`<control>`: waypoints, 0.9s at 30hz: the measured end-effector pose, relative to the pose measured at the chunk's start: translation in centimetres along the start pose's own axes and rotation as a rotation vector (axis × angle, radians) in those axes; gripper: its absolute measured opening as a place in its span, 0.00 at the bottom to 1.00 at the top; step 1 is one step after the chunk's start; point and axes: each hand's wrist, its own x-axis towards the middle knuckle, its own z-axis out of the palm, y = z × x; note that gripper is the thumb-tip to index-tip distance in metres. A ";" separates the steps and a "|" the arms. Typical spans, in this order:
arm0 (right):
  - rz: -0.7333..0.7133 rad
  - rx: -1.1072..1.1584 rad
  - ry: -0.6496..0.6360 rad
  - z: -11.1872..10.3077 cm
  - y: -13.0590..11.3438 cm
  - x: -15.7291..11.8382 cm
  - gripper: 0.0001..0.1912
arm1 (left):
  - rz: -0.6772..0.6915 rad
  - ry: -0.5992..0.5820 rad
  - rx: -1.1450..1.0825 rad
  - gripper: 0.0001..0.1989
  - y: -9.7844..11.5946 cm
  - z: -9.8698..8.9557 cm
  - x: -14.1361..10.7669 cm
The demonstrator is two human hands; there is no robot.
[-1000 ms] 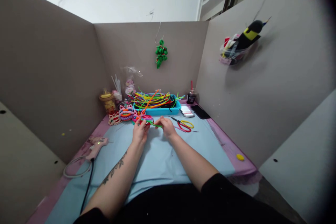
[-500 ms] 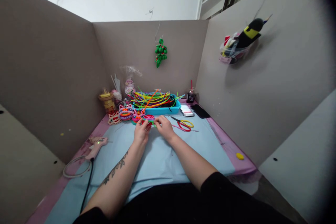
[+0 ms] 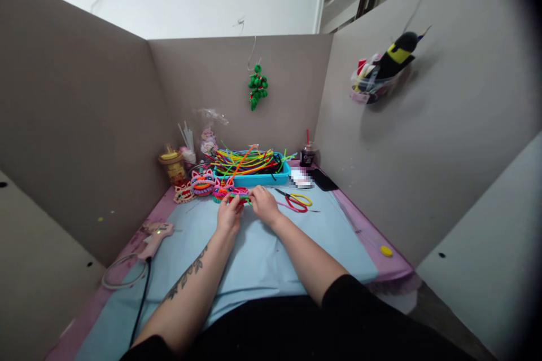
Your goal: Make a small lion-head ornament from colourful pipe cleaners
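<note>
Between both hands is a small colourful pipe-cleaner craft piece, with pink, purple, green and red strands. My left hand is closed on its left side, and my right hand pinches its right side. My fingers hide part of the piece. Just beyond my left hand sit finished-looking woven pipe-cleaner pieces with pointed ears: an orange and pink one, a purple and pink one and a cream and red one. Scissors with red and yellow handles lie to the right of my right hand.
A blue tray heaped with pipe cleaners stands at the back. A pink glue gun with a black cord lies left. Drink cups stand in the left corner, a dark cup and phone at right. Partition walls surround the table.
The view has shifted slightly. My right fingers have moved a little at the right side of the craft piece; both hands keep hold of it.
</note>
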 end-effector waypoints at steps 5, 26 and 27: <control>0.027 0.102 0.049 0.5 0.4 0.0 0.08 | -0.049 -0.038 -0.008 0.21 0.1 -0.1 -0.1; 0.515 0.590 0.139 1.0 -0.8 -0.1 0.11 | -0.043 -0.102 0.032 0.23 0.1 -0.1 -0.3; 0.511 0.598 0.151 1.1 -0.8 -0.1 0.11 | -0.045 -0.106 0.035 0.23 0.1 -0.1 -0.3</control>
